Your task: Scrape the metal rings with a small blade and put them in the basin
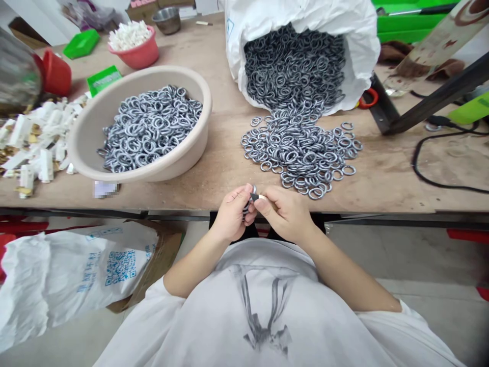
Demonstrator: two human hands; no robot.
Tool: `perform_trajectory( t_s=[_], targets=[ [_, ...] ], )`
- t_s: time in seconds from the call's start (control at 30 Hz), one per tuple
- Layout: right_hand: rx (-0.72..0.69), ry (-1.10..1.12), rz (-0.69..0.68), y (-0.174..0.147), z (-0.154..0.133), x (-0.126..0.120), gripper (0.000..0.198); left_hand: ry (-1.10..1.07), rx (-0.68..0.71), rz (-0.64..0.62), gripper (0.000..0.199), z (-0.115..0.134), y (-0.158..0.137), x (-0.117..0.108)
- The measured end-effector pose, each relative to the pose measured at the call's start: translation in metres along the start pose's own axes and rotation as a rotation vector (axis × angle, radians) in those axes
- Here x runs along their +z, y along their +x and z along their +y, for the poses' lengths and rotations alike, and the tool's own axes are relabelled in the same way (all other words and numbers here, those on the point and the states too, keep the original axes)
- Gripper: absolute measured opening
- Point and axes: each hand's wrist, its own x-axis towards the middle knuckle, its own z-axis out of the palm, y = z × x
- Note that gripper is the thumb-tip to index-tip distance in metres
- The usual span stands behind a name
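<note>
My left hand [233, 213] is closed around a few grey rings [246, 208] at the table's front edge. Pinched between the thumb and fingers of my right hand [287, 211] is a small dark-tipped tool [254, 196], its tip touching or very near the rings. Most of that tool is hidden by my fingers, so its kind is unclear. Just beyond my hands lies a loose pile of grey rings [301, 153], spilling from a white sack [237, 56] on its side. To the left, a beige basin [196, 137] holds many more such rings.
White and brass-coloured parts [42, 137] are heaped at the far left, near a red bowl [135, 53] of white pieces and a green tray [104, 80]. A dark metal bar [439, 97] and black cable [416, 163] are at right. A printed white sack [76, 270] lies below left.
</note>
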Motion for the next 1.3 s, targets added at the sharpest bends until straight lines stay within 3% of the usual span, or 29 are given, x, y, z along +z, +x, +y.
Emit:
perform_trajectory(
  t_s=[0.23, 0.43, 0.53, 0.7, 0.8, 0.9, 1.0, 1.1, 1.2, 1.3],
  targets=[
    [-0.074, -0.06, 0.024, 0.0, -0.001, 0.0, 0.048, -0.006, 0.012, -0.055, 0.045, -0.003, -0.001, -0.004],
    [0.203, -0.118, 0.052, 0.01, 0.016, -0.011, 0.052, 0.033, -0.036, -0.246, 0.046, 0.0, -0.014, -0.003],
    [0.223, -0.245, 0.046, 0.021, 0.021, -0.01, 0.045, 0.012, 0.016, -0.154, 0.041, 0.007, -0.013, -0.005],
    [0.301, -0.689, -0.08, 0.051, 0.025, 0.001, 0.028, -0.012, 0.064, -0.038, 0.034, 0.018, -0.005, -0.013],
    [0.31, -0.736, -0.121, 0.062, 0.027, 0.003, 0.025, -0.082, 0.044, 0.037, 0.027, 0.021, -0.002, -0.018],
    [0.285, -0.456, -0.042, 0.059, 0.026, -0.002, 0.021, -0.145, -0.008, 0.097, 0.023, 0.021, 0.0, -0.019],
    [0.25, 0.2, -0.029, 0.046, 0.02, -0.007, 0.03, -0.11, -0.033, 0.073, 0.03, 0.015, 0.002, -0.017],
    [0.303, 0.729, -0.1, 0.033, 0.009, -0.004, 0.038, -0.041, -0.085, -0.056, 0.039, 0.007, 0.002, -0.01],
    [0.397, 0.882, -0.08, 0.025, 0.001, 0.005, 0.041, -0.032, -0.13, -0.154, 0.048, 0.001, 0.001, -0.004],
    [0.38, 0.831, 0.001, 0.021, 0.001, 0.011, 0.04, -0.037, -0.108, -0.142, 0.047, 0.0, -0.001, 0.0]
  ],
)
